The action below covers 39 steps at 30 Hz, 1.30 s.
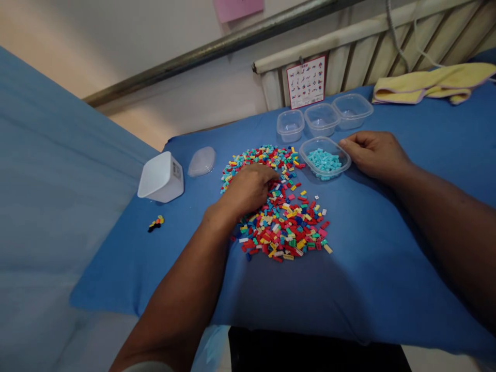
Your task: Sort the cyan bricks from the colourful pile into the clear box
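The tub [321, 138] with the light-blue bricks [324, 161] is sitting on the blue cloth [380, 289], just beside the pile of mixed bricks [290, 227]. Because the right hand [377, 155] is touching only one side of its rim, a knock or a hard pull could be tipping it and spilling those bricks back among the mixed ones. The bricks are small and lying tightly together, so the left hand [250, 191] could be dragging neighbours along or pushing loose ones outward over the soft cloth. Blue, green and light-blue pieces are looking alike in places, and a wrong colour could be slipping in through a quick glance

The left forearm [186, 279] is slanting up from the near edge, with the palm facing down and the fingers bending into the middle of the pile; whether they are gripping a brick is staying out of sight, so I cannot tell. The right forearm [445, 206] is coming in from the right side, with the fingers curling and the thumb side meeting the rim; whether they are pinching it I cannot tell
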### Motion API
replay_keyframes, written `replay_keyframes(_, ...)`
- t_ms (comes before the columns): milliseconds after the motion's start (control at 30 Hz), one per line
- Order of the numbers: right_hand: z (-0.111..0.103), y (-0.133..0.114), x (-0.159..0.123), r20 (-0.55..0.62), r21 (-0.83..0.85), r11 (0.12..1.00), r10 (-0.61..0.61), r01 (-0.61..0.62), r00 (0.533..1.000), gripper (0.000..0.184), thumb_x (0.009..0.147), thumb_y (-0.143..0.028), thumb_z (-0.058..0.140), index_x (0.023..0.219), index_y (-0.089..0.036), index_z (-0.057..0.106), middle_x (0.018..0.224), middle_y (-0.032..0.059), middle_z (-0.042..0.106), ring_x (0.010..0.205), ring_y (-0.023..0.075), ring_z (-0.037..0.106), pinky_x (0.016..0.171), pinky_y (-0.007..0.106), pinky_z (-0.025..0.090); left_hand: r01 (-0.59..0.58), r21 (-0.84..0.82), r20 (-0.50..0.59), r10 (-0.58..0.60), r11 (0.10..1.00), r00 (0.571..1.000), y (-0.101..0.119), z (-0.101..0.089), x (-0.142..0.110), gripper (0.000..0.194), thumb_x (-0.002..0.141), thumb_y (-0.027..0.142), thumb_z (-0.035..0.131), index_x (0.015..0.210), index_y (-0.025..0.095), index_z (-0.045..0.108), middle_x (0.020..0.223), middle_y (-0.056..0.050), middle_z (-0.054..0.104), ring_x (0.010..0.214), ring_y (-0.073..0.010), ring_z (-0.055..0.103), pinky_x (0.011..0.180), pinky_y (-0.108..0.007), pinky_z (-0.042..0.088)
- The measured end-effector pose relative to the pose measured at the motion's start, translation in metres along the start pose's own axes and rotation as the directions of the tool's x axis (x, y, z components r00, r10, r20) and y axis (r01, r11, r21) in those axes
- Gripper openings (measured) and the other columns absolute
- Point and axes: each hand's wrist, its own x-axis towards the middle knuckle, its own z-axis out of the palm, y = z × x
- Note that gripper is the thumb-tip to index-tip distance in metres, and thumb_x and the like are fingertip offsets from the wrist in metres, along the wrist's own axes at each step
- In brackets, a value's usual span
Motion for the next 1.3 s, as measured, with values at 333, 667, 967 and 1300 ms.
replay_keyframes(333,0.001,0.006,0.002,0.001,-0.013,1.0,-0.007,0.007,1.0,0.035,0.098,-0.046,0.067,0.088,-0.017,0.084,0.076,0.0034,0.075,0.071,0.0167,0.06,0.068,0.032,0.042,0.051,-0.122,0.031,-0.047,0.991,0.998,0.004,-0.006,-0.01,0.052,0.092,0.002,0.049,0.13,0.019,0.08,0.133,-0.009,0.081,0.125,-0.0264,0.074,0.113,-0.043,0.057)
replay_keyframes(667,0.001,0.004,0.002,0.003,-0.03,1.0,-0.01,0.01,1.0,0.034,0.098,-0.046,0.067,0.086,-0.018,0.083,0.077,0.0037,0.077,0.072,0.0181,0.063,0.069,0.033,0.044,0.099,-0.165,-0.224,-0.135,0.981,0.965,-0.018,0.008,-0.01,0.036,0.102,0.011,0.053,0.124,0.018,0.08,0.128,-0.009,0.081,0.121,-0.023,0.074,0.111,-0.039,0.057)
replay_keyframes(967,0.003,0.006,0.002,-0.01,-0.018,1.0,-0.002,0.002,1.0,0.034,0.098,-0.045,0.067,0.088,-0.018,0.084,0.075,0.0031,0.075,0.07,0.0173,0.061,0.067,0.032,0.042,0.126,-0.053,-0.133,-0.132,0.991,0.982,-0.02,0.017,-0.005,0.032,0.104,0.016,0.054,0.124,0.016,0.079,0.126,-0.012,0.08,0.12,-0.0285,0.073,0.109,-0.043,0.057)
replay_keyframes(1300,0.002,0.008,0.002,-0.001,0.002,1.0,-0.009,0.009,1.0,0.035,0.096,-0.048,0.067,0.085,-0.019,0.082,0.072,0.0023,0.073,0.069,0.0176,0.059,0.065,0.033,0.042,0.186,-0.073,-0.098,-0.193,0.98,0.976,-0.018,0.006,-0.008,0.039,0.092,0.006,0.051,0.118,0.019,0.077,0.125,-0.01,0.08,0.119,-0.0286,0.073,0.106,-0.044,0.057)
